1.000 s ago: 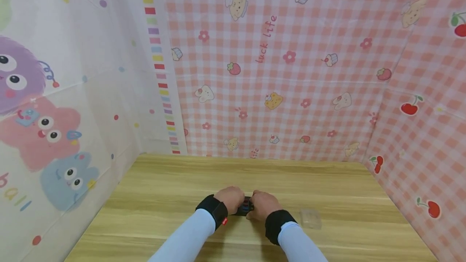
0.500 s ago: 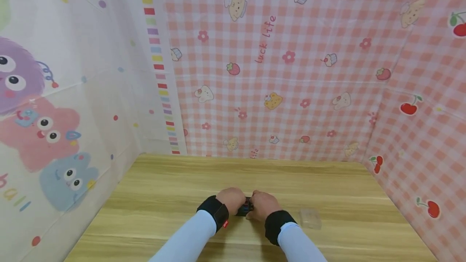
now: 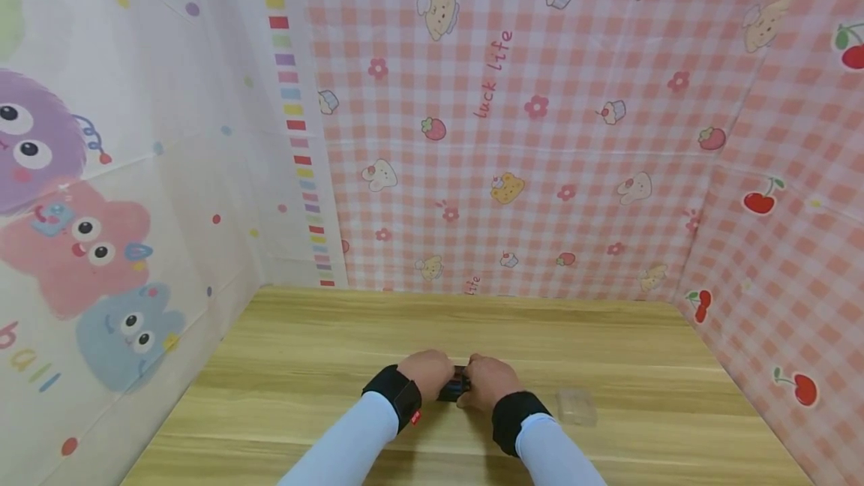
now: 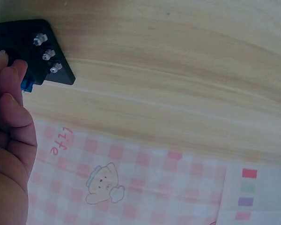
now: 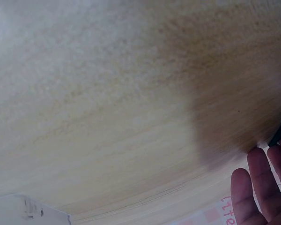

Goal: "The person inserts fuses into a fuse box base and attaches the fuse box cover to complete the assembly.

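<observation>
A small black block (image 3: pixel 448 393) with a flat base lies on the table between my two hands. Several silver metal posts stand on it, three of them in a row at one end (image 4: pixel 48 54) in the left wrist view. My left hand (image 3: pixel 427 371) is over its left part, thumb and fingertips pinching at something there, with a blue piece (image 4: pixel 27 86) showing beside them. What exactly those fingertips hold is hidden. At the right end, my right hand (image 3: pixel 493 382) grips the block's edge between thumb and fingers. In the right wrist view only a dark corner shows behind the right fingers (image 5: pixel 263 178).
A transparent plastic box (image 3: pixel 576 406) lies on the wooden table (image 3: pixel 324 336) to the right of my right hand. Pink checked cloth (image 3: pixel 472 223) hangs behind the table and along its right side. White printed cloth (image 3: pixel 189 171) covers the left side.
My left hand has shifted very slightly to the right over the black block, covering a bit more of it. The right hand keeps its grip in place.
</observation>
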Demonstrator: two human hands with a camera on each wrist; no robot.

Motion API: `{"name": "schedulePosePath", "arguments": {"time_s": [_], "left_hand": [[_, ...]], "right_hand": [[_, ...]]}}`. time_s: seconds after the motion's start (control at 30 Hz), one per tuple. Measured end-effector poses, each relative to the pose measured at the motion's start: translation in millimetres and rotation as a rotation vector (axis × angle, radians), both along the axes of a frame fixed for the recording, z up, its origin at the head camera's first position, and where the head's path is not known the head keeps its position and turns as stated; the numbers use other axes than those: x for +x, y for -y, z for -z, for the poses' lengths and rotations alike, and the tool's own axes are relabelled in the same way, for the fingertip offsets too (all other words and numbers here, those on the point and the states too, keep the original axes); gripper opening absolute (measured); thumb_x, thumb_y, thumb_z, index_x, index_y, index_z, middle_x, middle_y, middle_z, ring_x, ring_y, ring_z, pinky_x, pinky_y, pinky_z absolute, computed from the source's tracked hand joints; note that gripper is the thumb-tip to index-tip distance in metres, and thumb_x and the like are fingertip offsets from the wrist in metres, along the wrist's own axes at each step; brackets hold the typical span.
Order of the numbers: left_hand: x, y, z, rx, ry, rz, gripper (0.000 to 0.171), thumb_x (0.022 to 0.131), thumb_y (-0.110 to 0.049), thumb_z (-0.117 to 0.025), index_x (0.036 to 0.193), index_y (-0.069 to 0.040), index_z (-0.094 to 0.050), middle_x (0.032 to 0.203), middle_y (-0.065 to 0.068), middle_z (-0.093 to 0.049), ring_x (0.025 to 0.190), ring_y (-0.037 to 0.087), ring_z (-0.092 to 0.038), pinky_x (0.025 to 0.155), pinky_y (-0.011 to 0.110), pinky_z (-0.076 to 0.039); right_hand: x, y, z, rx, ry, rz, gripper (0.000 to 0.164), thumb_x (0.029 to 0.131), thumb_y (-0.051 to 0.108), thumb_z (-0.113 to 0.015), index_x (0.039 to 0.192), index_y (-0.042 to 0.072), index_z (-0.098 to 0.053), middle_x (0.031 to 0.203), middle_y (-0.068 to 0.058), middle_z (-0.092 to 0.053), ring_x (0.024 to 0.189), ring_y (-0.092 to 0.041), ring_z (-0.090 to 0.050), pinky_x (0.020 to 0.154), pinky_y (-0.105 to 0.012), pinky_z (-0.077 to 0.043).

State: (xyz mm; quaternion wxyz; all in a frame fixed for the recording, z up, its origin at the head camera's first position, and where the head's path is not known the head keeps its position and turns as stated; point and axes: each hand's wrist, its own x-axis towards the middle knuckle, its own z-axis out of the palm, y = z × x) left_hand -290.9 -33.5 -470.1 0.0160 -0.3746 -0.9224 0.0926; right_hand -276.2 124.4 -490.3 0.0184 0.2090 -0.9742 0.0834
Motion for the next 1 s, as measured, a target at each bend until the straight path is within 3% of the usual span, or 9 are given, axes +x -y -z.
{"name": "schedulePosePath", "arguments": {"time_s": [0.37, 0.7, 1.0], "left_hand": [[-2.9, -4.7, -1.0, -0.025, -0.057, 0.047, 0.015, 0.078, -0.013, -0.084, 0.079, -0.018, -0.071, 0.075, -0.008, -0.066, 0.064, 0.005, -0.052, 0.064, 0.022, -0.047], [-5.2, 12.3, 5.4, 0.190, 0.104, 0.037, 0.026, 0.084, -0.003, -0.075, 0.064, -0.014, -0.064, 0.056, -0.011, -0.046, 0.053, 0.006, -0.035, 0.052, 0.019, -0.031], [-2.2, 15.9, 7.2, 0.187, 0.069, 0.035, 0.014, 0.086, -0.009, -0.076, 0.074, -0.014, -0.071, 0.063, -0.010, -0.055, 0.059, 0.005, -0.043, 0.058, 0.019, -0.037]], "right_hand": [[-1.9, -2.0, 2.4, -0.010, -0.005, 0.001, 0.032, 0.071, 0.034, -0.089, 0.079, 0.009, -0.071, 0.084, 0.001, -0.059, 0.069, -0.015, -0.056, 0.067, -0.033, -0.050], [-1.4, -3.0, 3.2, -0.009, -0.027, -0.016, 0.033, 0.070, 0.035, -0.090, 0.080, 0.008, -0.073, 0.082, 0.002, -0.057, 0.067, -0.013, -0.054, 0.065, -0.032, -0.048], [-1.5, -1.7, 4.2, -0.002, -0.024, -0.005, 0.034, 0.070, 0.036, -0.090, 0.078, 0.008, -0.071, 0.082, 0.002, -0.058, 0.067, -0.014, -0.054, 0.065, -0.033, -0.049]]}}
